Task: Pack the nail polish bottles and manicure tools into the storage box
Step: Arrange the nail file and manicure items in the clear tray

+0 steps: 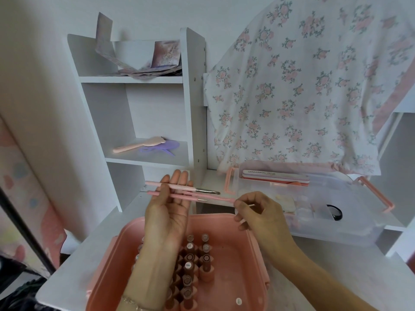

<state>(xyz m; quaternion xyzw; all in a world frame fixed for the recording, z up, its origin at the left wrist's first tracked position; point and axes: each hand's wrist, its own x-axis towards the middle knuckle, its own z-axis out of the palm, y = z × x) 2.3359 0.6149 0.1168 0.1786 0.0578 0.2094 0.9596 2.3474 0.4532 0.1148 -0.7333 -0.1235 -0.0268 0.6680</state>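
While the pink storage box (235, 261) already holds two rows of nail polish bottles (193, 265) standing upright in its left half, its right half shows bare floor, so I judge the bottle part mostly done.

The left hand (168, 212) lies palm up above the box, fingers straight and close together. Across them rest two pink brushes (179, 190), side by side, and the thumb presses lightly on the lower one.

The right hand (260, 212) pinches a thin stick (247, 205) between thumb and first fingers; the other fingers are curled. It touches the end of the lower brush.

Behind the box sits the clear tray (350, 198) with pink handles. It holds a nail file (276, 176), a white block (286, 204) and a dark round thing (334, 213).

The brushes and the stick are not yet packed, and I think the tray must still go onto the box.
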